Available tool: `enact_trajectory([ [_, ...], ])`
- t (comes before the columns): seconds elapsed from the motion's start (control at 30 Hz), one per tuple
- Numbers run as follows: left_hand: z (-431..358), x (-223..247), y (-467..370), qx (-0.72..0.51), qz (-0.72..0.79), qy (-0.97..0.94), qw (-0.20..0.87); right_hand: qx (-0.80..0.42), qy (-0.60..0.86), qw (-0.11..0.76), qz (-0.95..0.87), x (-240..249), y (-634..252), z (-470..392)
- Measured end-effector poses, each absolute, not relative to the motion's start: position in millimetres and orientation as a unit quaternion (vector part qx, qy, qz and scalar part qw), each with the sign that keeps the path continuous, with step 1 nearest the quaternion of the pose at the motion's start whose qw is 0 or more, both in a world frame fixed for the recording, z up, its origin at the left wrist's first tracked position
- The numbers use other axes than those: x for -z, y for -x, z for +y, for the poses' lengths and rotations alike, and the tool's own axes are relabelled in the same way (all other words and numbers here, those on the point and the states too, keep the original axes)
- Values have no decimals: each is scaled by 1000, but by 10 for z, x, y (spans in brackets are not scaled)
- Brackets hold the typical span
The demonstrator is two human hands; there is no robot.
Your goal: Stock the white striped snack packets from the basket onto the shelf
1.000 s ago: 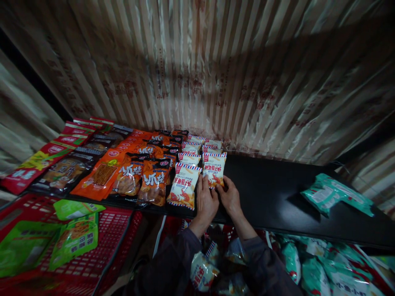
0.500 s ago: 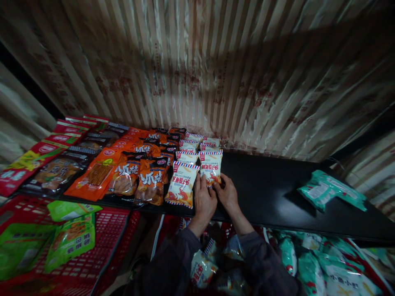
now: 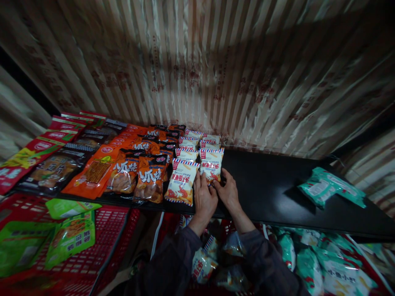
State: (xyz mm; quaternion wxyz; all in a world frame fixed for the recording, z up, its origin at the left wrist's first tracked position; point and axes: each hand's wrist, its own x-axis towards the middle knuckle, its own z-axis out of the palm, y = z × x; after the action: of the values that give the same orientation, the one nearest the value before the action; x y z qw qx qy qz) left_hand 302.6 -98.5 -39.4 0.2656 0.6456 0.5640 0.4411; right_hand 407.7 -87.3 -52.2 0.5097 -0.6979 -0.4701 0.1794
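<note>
A white snack bag (image 3: 211,161) with red print and a striped edge lies in the front of the right-hand row on the black shelf (image 3: 259,181). My left hand (image 3: 205,198) grips its lower left edge, fingers pointing up the bag. From the other side my right hand (image 3: 228,191) presses its lower right edge, thumb and fingers curled on it, so the bag sits between both hands. Immediately left of my left hand lies a matching white snack bag (image 3: 182,183), closer to the shelf's front edge. More bags of the same kind stand behind these two.
Orange-and-black snack bags (image 3: 150,179), orange packets (image 3: 97,170), dark packets (image 3: 52,170) and red packets (image 3: 33,154) fill the shelf's left. Two teal bags (image 3: 330,187) lie far right. Below are a red basket (image 3: 108,230) with green bags and crates of white and teal bags (image 3: 311,271).
The bag between my hands has shifted slightly, its front now facing up more flatly. My right fingers have lifted a little along its edge. The view has moved slightly.
</note>
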Motion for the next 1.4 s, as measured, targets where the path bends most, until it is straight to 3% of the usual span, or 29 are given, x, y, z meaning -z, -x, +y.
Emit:
enact_trajectory([
  [0.33, -992, 396, -3013, -425, 567, -665, 237, -251, 690, 500, -459, 356, -4045, -783],
  [1.03, -950, 453, -3032, -437, 565, -665, 219, -208, 718, 456, -484, 411, -4042, -733],
  [1.4, -947, 538, -3049, -477, 535, -673, 184, -214, 682, 547, -436, 413, -4037, -1002],
])
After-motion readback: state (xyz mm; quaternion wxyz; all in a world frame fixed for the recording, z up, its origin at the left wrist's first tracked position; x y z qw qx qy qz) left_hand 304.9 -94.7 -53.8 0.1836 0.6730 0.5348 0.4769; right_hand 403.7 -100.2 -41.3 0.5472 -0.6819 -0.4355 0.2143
